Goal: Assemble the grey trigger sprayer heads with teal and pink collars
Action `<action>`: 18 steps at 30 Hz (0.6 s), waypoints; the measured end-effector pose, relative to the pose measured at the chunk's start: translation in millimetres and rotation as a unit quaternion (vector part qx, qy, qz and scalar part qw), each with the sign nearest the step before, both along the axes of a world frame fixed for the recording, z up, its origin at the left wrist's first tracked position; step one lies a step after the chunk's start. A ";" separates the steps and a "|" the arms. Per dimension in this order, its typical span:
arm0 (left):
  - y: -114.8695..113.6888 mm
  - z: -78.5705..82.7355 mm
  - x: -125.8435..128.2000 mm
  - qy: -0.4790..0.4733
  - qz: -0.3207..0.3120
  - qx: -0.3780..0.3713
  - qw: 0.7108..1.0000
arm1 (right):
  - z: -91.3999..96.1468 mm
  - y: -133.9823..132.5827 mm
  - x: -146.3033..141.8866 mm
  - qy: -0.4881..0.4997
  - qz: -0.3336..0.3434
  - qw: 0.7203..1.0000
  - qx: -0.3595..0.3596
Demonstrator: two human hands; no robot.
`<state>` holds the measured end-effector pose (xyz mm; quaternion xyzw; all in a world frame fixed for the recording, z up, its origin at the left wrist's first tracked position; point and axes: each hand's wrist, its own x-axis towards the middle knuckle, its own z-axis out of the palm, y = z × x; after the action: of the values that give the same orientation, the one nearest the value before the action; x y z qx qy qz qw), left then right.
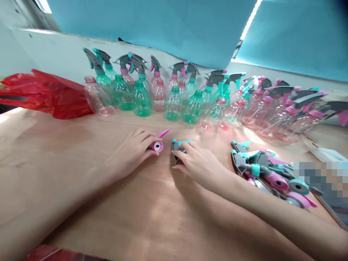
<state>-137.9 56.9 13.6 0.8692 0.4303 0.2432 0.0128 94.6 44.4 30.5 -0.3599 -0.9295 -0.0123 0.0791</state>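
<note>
My left hand (141, 145) is closed around a grey spray head with a pink collar and trigger (158, 146); the collar's open underside faces me. A hand's width to the right, my right hand (194, 156) grips a grey spray head with a turquoise trigger (175, 146), its fingers covering much of it. Both hands are low over the wooden table (152, 203). Beyond them stand open bottles without heads, among them a green bottle (173, 105) and a clear pink-tinted bottle (213, 117).
Loose spray heads (255, 168) lie in a pile to the right of my right hand. Several bottles with heads fitted (285, 116) line the back and right. A red plastic bag (54, 96) lies at the back left. A flat dark object (328, 197) is at the right edge, partly blurred.
</note>
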 end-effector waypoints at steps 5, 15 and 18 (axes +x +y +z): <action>-37.1 11.5 29.8 -0.149 -0.017 0.066 0.986 | 8.3 1.5 10.0 0.029 0.033 0.996 -0.076; -50.8 5.7 93.6 -0.378 -0.038 -0.085 0.921 | 62.4 -18.8 77.9 0.029 -0.140 0.990 -0.016; -48.8 2.2 119.2 -0.381 -0.067 -0.119 0.914 | 75.9 -19.3 98.2 0.057 -0.198 0.978 0.031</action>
<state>-18.7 8.1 15.8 0.7295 0.3595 0.5015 0.2952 192.7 25.1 106.4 -0.5346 -0.8328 -0.0362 0.1392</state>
